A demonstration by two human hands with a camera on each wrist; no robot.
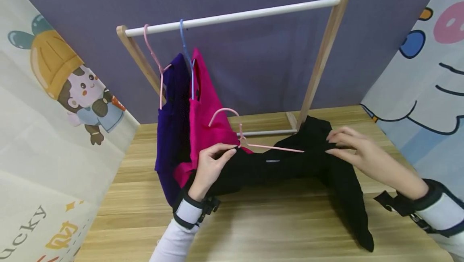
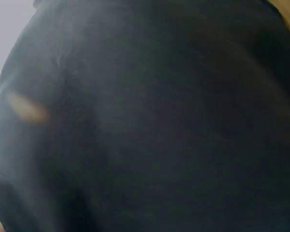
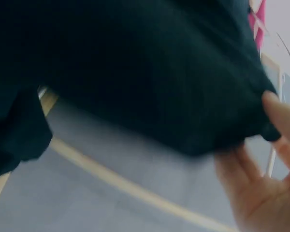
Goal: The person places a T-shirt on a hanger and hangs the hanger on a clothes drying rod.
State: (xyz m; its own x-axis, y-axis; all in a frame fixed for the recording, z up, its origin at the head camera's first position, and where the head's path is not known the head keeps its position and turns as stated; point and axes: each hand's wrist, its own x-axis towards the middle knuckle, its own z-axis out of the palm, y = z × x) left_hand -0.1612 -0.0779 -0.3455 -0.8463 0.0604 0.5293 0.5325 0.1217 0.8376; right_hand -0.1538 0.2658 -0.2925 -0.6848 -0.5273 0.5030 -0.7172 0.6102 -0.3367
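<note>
A black garment (image 1: 282,173) with a small pale label on its edge is spread between both hands above the wooden table. My left hand (image 1: 210,167) pinches its upper edge with thumb and fingers, close to the neck of a pink hanger (image 1: 275,147). The hanger's hook points up; its right arm lies along the garment's edge, and its left arm is hidden. At the garment's right part, my right hand (image 1: 353,149) pinches the cloth; the right wrist view shows thumb and fingers (image 3: 237,169) on the dark fabric. Dark cloth (image 2: 159,121) fills the left wrist view.
A rack with a white rail (image 1: 235,17) and wooden posts stands behind. On its left side hang a purple garment (image 1: 174,133) on a pink hanger and a magenta garment (image 1: 210,105) on a blue hanger. Printed cloth panels (image 1: 43,133) flank the table.
</note>
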